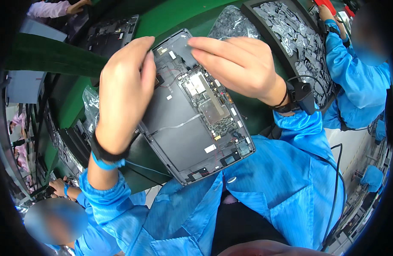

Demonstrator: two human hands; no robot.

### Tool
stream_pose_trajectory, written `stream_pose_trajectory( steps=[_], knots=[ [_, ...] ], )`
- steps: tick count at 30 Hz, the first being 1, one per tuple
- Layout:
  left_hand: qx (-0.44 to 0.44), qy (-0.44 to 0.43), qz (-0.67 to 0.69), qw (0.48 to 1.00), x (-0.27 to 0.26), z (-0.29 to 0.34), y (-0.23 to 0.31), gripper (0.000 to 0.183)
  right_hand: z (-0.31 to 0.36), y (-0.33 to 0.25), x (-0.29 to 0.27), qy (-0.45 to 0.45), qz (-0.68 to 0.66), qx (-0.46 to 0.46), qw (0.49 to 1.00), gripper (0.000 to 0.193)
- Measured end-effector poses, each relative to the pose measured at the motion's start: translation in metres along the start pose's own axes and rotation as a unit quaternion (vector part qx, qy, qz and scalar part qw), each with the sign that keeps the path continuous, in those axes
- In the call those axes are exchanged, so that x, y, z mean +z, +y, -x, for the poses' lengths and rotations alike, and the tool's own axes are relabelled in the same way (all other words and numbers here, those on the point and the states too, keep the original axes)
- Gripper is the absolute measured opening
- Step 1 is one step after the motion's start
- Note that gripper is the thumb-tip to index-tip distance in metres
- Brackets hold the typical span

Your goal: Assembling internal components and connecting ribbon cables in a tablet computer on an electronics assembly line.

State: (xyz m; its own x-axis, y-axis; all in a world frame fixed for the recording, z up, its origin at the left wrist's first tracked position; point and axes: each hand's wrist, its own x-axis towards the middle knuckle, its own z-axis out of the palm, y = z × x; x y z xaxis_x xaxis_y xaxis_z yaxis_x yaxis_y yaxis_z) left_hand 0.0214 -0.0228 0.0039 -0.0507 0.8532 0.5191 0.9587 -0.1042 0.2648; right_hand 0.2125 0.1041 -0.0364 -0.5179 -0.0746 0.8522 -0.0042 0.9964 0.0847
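The left hand [124, 89] is curling at the open chassis [171, 143], the right hand [243, 64] pointing leftward over its upper end. The chassis is extending from between both toward the blue jacket [282, 175]; either hand's closure or hold cannot be determined.

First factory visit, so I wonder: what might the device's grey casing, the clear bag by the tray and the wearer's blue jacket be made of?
Grey casing: matte metal or plastic; its dull surface leaves that open. Clear bag: likely glossy plastic film, by its creases and glints. Blue jacket: probably satiny synthetic cloth, by its sheen.
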Motion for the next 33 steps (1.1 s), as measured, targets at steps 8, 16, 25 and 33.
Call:
stream_pose_trajectory(
  steps=[8,16,25,33],
  knots=[
    [-0.044,-0.074,-0.056,0.995,0.012,-0.019,-0.013,0.014,-0.011,-0.006,0.018,-0.127,0.090,0.006,0.988,0.012],
    [-0.022,-0.071,-0.099,0.992,0.017,-0.022,-0.019,0.017,-0.024,0.006,0.011,-0.205,0.054,-0.012,0.977,0.008],
    [-0.003,-0.030,-0.110,0.994,0.025,-0.013,-0.022,0.017,-0.033,0.011,0.008,-0.256,0.059,-0.078,0.962,0.013],
    [-0.013,-0.026,-0.102,0.994,0.025,-0.009,-0.023,0.018,-0.030,0.016,0.016,-0.233,0.015,-0.077,0.969,0.009]
  ],
)
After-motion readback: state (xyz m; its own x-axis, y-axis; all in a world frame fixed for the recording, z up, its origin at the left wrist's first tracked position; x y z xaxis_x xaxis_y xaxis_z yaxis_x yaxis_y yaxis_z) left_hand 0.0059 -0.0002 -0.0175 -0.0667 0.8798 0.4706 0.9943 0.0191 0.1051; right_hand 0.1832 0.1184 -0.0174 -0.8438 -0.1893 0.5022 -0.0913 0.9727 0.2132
